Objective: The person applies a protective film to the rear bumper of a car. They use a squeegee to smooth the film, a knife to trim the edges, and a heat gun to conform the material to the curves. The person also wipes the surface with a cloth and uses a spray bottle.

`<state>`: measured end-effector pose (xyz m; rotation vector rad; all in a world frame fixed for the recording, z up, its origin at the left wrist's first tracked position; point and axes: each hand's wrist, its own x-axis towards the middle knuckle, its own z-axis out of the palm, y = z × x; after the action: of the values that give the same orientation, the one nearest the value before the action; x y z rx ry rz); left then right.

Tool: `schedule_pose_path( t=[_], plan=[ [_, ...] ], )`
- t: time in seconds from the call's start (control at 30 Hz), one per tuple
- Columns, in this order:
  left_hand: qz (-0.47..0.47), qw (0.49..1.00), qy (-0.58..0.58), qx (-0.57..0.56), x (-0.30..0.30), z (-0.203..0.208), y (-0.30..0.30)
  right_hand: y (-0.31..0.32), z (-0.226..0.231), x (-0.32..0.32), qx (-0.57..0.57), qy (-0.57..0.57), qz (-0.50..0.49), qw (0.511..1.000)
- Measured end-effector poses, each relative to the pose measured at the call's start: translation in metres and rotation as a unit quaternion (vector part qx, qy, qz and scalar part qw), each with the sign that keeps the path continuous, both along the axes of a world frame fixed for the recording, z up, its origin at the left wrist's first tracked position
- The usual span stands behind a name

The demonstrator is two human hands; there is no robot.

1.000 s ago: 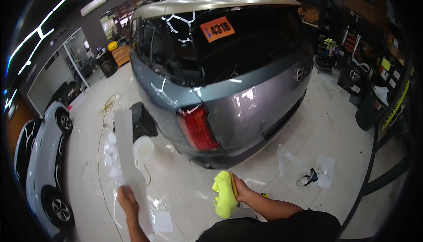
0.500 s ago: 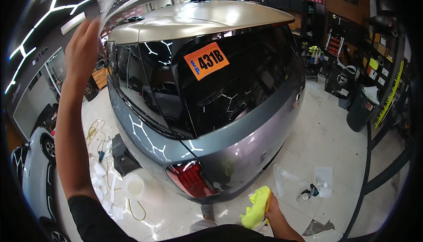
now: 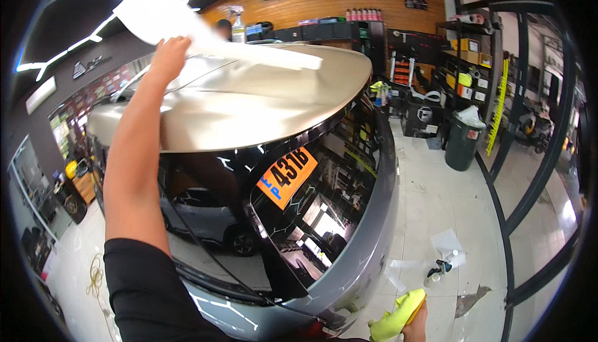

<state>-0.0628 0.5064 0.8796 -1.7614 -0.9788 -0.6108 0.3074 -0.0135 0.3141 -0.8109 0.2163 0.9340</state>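
My left hand (image 3: 168, 61) is raised over the car's pale gold roof (image 3: 261, 108), its fingers closed on a large white sheet of film (image 3: 152, 9). The sheet curls up past the hand, and its far end reaches over the roof. Low at the right, my right hand (image 3: 416, 324) grips a yellow-green cloth (image 3: 397, 316) with an orange-yellow edge showing beside the fingers. Below the roof, the dark rear window (image 3: 330, 192) carries an orange sticker (image 3: 288, 177). The grey car body (image 3: 367, 267) curves down beneath it.
A spray bottle (image 3: 237, 25) stands beyond the roof, near a partly hidden person. On the tiled floor at right lie a dark-headed bottle (image 3: 438, 270) and scraps of film (image 3: 447, 245). Farther off are a dark bin (image 3: 463, 146), shelves (image 3: 467, 61) and a black-framed glass partition (image 3: 501, 217).
My view has risen and come closer to the roof. My left hand has moved right with the white sheet, which now shows over the roof. My right hand still holds the cloth.
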Motion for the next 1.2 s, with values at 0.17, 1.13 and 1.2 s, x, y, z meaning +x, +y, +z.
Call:
schedule_pose_path(
  t=[0.17,1.13,1.2],
  plan=[
    [0.149,0.969,-0.014,-0.197,-0.096,0.014,0.05,0.007,0.024,-0.01,-0.013,-0.077,0.001,0.997],
    [-0.201,0.378,-0.529,-0.733,0.17,-0.534,-0.64,-0.057,0.005,0.061,0.013,0.018,0.53,0.848],
    [-0.24,0.447,-0.532,-0.678,0.167,-0.548,-0.654,-0.072,-0.012,0.082,0.015,0.013,0.526,0.85]
  ],
)
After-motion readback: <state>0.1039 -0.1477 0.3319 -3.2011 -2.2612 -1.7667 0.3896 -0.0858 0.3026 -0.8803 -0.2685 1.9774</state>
